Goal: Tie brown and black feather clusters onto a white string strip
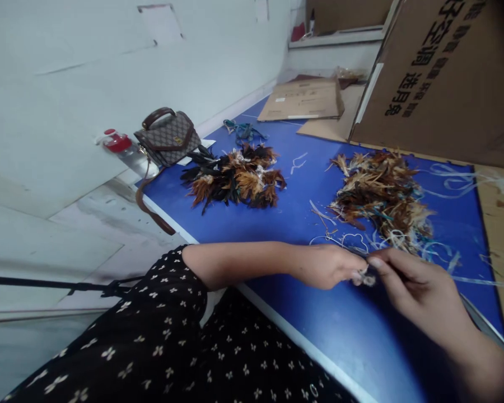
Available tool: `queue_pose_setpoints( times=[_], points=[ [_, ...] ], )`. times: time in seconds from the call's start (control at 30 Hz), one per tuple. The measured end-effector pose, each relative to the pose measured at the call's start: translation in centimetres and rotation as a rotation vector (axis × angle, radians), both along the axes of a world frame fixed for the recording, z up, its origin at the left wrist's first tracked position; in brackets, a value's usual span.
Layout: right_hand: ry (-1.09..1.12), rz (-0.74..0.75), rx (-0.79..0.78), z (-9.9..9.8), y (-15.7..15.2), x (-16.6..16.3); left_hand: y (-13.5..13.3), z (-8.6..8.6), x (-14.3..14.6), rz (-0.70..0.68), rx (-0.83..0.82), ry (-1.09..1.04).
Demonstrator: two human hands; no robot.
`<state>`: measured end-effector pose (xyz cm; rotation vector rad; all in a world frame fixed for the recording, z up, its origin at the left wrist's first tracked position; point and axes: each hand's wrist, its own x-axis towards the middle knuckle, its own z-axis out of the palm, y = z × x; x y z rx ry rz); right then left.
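My left hand reaches across the blue table with its fingers closed in a pinch. A small greyish-white feather tuft pokes out from its fingertips. Close against it, my right hand presses thumb and forefinger together; what lies between them is too small to tell. Just beyond my hands is a heap of brown and cream feathers, with thin white strips strewn at its near side. Farther left lies a second pile of black and brown feather bunches.
A patterned handbag and a red-lidded clear bottle stand at the table's left edge. Teal strands lie behind the left pile. Flat cardboard rests at the back, and a large printed carton walls off the right.
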<state>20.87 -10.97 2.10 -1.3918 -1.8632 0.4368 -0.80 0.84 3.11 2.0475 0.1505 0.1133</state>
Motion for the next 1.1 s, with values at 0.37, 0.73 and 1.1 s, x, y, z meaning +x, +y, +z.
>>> queue_pose_setpoints(
  times=[0.37, 0.73, 1.1],
  points=[
    [0.219, -0.125, -0.07, -1.3, -0.4, -2.9, -1.8, -0.3, -0.4, 0.299, -0.969, -0.076],
    [0.101, -0.137, 0.027, -2.7, -0.3, -4.9, -2.0, -2.9, -0.6, 0.563, -0.172, -0.248],
    [-0.04, -0.188, 0.127, -4.2, -0.9, -5.8, -1.8, -4.0, -0.3, 0.722, -0.239, -0.246]
  ],
)
